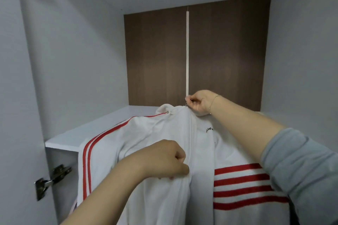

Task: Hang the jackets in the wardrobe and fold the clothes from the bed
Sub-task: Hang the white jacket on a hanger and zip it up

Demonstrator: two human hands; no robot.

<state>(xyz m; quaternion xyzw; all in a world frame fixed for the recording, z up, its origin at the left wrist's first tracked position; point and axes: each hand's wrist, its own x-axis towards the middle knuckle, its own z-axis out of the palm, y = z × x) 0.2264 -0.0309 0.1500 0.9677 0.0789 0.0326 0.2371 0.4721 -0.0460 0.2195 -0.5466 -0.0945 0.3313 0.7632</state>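
Jacket (164, 142) is hanging inside the wardrobe (76, 56) right now, white with red stripes running down the left shoulder and sleeve and four red bands across the right chest. It's filling the lower middle of the view, with its collar up near the centre, in front of the brown back panel (157, 56).

Right hand (200, 102) is reaching in at the far end, up at the collar. Its fingers (193, 101) are curling in tight and pinching something small and metallic right at the top of the front closure; looks like a zip pull, but it's too small to say for sure. There's a thin bracelet sitting on that wrist and a grey sleeve (300, 173) pushed up the forearm.

Left hand (164, 160) is nearer, lower down on the jacket front. Its fingers are curling into a fist with the thumb pressing fabric just left of the front seam, so the cloth is bunching under the knuckles.

A white shelf (87, 133) is sitting behind the left shoulder, and a metal hinge (53, 179) is showing at near left.
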